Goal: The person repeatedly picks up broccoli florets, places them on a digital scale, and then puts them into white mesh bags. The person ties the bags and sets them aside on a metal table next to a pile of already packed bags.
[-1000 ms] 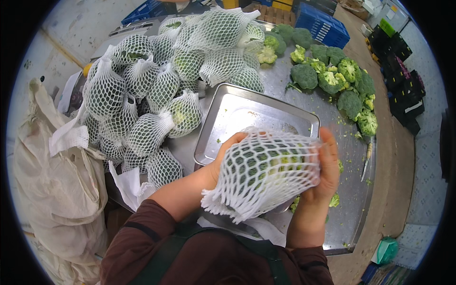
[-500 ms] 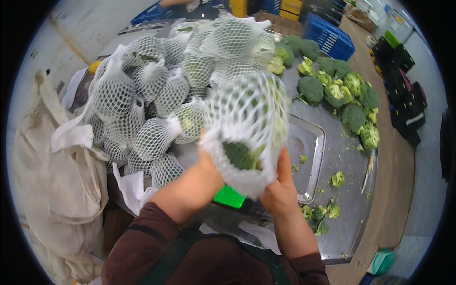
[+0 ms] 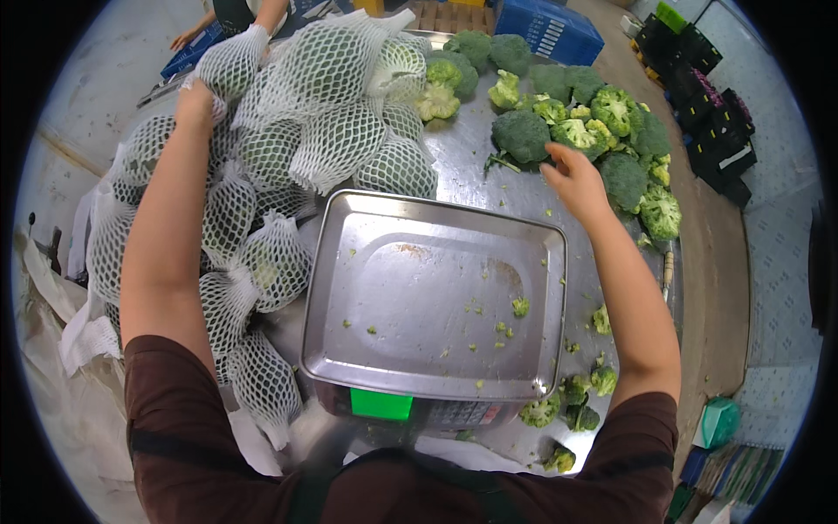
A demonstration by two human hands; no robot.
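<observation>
At the far left of the pile, my left hand [image 3: 197, 101] is closed at the lower end of a broccoli head in a white foam net [image 3: 229, 68]. Its fingertips are partly hidden by the net. On the right, my right hand [image 3: 576, 182] is open, thumb and fingers apart with nothing between them. It hovers beside a dark green bare broccoli head [image 3: 521, 137]. Between my arms is a shallow metal tray [image 3: 401, 345] on a scale with a green display [image 3: 381, 404]. Small green crumbs lie in the tray.
Many netted broccoli heads [image 3: 336, 144] are heaped on the left. Bare broccoli heads [image 3: 614, 109] cluster at the back right of the metal table [image 3: 471, 183]. A knife [image 3: 669, 269] lies by its right edge. Behind stand a blue crate [image 3: 550, 33] and another person's arm [image 3: 271, 12].
The netted broccoli that both hands held over the scale has gone from there, uncovering the tray. My left hand has moved far left to the pile, my right hand toward the bare broccoli.
</observation>
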